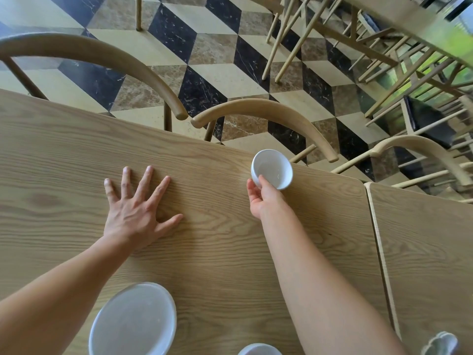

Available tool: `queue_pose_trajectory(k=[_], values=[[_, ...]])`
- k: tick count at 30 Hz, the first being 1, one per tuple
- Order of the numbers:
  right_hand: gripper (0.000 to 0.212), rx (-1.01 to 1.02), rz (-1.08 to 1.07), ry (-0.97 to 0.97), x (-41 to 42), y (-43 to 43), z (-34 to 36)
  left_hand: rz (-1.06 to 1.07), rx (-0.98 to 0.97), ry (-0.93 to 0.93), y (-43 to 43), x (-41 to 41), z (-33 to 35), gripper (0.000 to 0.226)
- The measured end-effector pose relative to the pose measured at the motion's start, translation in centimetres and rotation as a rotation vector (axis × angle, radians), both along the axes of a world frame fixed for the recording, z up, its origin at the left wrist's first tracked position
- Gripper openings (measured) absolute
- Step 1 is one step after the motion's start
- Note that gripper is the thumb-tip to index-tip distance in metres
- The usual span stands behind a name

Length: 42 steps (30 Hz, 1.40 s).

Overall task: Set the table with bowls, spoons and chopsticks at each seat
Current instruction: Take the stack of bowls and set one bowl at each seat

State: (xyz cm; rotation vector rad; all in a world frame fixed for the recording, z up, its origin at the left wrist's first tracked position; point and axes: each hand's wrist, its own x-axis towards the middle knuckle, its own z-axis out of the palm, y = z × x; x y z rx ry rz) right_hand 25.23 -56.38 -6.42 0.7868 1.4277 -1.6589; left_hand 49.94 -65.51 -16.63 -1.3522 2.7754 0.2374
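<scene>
My right hand grips a small white bowl by its near rim, close to the far edge of the wooden table. The bowl is tilted, its opening turned toward me, and looks empty. My left hand lies flat on the table to the left, fingers spread, holding nothing. A large white plate sits at the near edge. Beside it, part of another white bowl shows at the bottom of the frame. No spoons or chopsticks are in sight.
Curved wooden chair backs stand along the table's far side, one at the left. A second table adjoins on the right, with a small pale dish at its near corner. More chairs and a chequered marble floor lie beyond.
</scene>
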Motion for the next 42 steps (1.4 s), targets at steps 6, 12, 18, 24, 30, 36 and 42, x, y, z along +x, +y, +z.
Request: queue_pose_trajectory(k=[6, 12, 18, 24, 30, 36, 42], values=[[0.022, 0.039, 0.076, 0.069, 0.4, 0.3, -0.1, 0.002, 0.01, 0.009, -0.1, 0.0, -0.1, 0.1], [0.023, 0.365, 0.632, 0.572, 3.4, 3.1, -0.8, 0.009, 0.036, 0.012, 0.0, 0.0, 0.2, 0.101], [0.026, 0.444, 1.039, 0.987, 10.6, 7.8, -0.5, -0.012, 0.069, -0.009, 0.1, 0.3, 0.7, 0.1], [0.035, 0.489, 1.301, 0.878, 18.0, 12.2, 0.5, -0.089, 0.132, -0.052, -0.3, 1.9, 1.3, 0.092], [0.032, 0.551, 1.434, 0.836, 23.0, 14.8, 1.0, -0.088, 0.063, -0.003, 3.4, 13.2, 0.3, 0.077], [0.008, 0.722, 1.448, 0.998, 24.9, 14.6, 2.2, 0.052, 0.081, -0.016, 8.4, 18.3, -0.1, 0.074], [0.011, 0.686, 1.418, 1.147, 25.3, 14.7, 3.2, 0.118, 0.127, -0.026, 12.9, 21.3, -0.4, 0.077]])
